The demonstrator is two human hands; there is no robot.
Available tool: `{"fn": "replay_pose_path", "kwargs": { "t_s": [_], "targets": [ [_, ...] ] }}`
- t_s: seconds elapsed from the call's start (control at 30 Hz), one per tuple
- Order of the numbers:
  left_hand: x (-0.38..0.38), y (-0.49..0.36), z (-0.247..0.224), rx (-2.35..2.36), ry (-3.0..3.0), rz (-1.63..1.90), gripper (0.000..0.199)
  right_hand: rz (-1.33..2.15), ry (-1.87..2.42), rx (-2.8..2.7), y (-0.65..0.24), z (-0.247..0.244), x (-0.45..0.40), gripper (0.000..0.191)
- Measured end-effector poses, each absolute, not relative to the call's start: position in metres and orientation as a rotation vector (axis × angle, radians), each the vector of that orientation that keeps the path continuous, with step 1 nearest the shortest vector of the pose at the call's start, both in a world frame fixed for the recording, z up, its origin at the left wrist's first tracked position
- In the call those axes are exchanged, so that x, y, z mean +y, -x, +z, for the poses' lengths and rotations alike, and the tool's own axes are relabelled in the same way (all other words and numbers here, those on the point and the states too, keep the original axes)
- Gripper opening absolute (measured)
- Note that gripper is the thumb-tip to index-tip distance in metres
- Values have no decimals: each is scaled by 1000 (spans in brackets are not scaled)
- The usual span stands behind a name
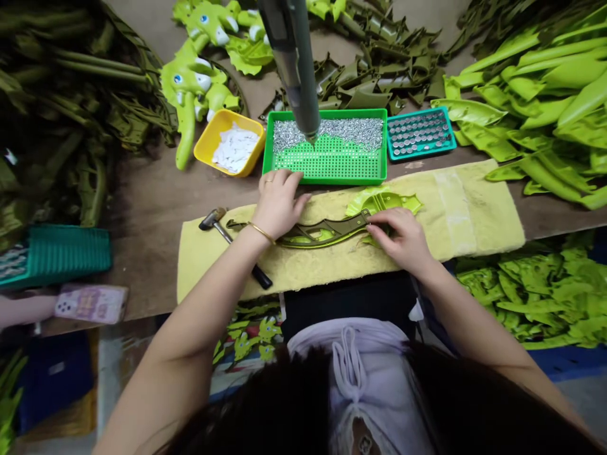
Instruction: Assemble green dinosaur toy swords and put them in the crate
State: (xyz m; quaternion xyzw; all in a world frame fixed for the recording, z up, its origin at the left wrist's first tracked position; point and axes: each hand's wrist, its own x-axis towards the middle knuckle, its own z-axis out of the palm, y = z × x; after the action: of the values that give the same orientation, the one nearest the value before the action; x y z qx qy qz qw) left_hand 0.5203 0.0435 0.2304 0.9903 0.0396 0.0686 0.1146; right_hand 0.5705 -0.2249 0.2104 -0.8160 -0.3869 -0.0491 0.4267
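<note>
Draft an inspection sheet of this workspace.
Surface: brown table, long pale-yellow cloth.
Things: long curved olive plastic part beside lime-green plastic part.
Clutter: black-handled metal hammer; green perforated plastic tray, small silvery pieces; yellow plastic bowl, white pieces.
Grippers: none; left hand by green tray, right hand at olive part's right end.
Cables: nothing seen.
Surroundings: grey cylindrical tool overhead; olive heap, lime-green heap.

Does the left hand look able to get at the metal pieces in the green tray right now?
Probably yes: the left hand is at the green tray's near rim, and only the hanging tool stands partly over the metal pieces.
</note>
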Motion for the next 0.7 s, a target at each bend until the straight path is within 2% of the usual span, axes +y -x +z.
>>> {"fn": "replay_pose_path", "kwargs": {
  "t_s": [0.17,0.33,0.53,0.7],
  "targets": [
    [45,-513,225,-32,-2851,131,33,-145,2022,-936,-569,207,-225,7],
    [-1,-499,246,-51,-2587,396,23,-221,1994,-979,-568,212,-222,8],
    [-62,-504,247,139,-1767,23,24,-447,2026,-1130,-569,219,-220,28],
    [-65,-512,241,325,-1590,7,9,-261,2072,-1154,-563,225,-233,49]
  ]
}}
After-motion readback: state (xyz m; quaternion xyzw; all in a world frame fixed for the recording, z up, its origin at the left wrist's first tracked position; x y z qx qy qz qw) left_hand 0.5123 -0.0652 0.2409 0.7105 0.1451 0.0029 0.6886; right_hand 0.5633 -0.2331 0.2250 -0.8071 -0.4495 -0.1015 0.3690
